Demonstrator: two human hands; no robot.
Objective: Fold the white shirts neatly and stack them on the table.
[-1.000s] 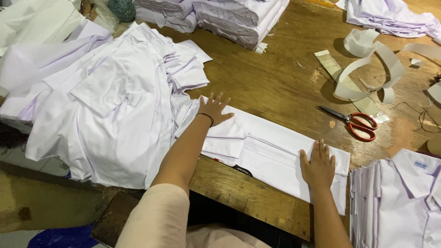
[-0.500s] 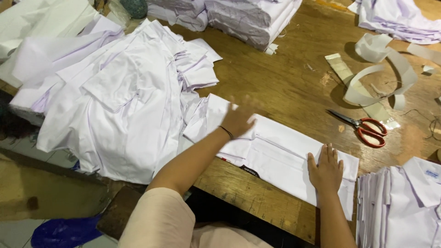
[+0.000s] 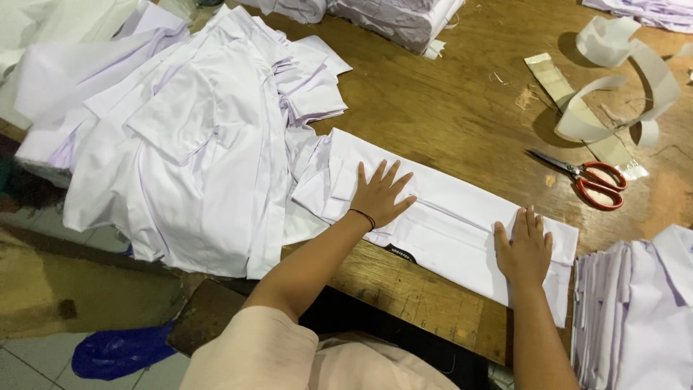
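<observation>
Folded white shirt [image 3: 447, 224] pinned flat on the wooden table [image 3: 440, 108]

Loose shirts pile [image 3: 195, 144] sits far left. My left hand [image 3: 379, 195] presses down open, fingers spread, gripping nothing. Shirt stretches long across the near edge. My right hand [image 3: 525, 249] lies flat on its right end. Red-handled scissors [image 3: 592, 180] beyond, folded stack [image 3: 639, 310] at right.

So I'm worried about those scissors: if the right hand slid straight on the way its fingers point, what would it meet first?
Probably bare table; the right hand points up the picture, and the scissors lie off to its right.
</observation>
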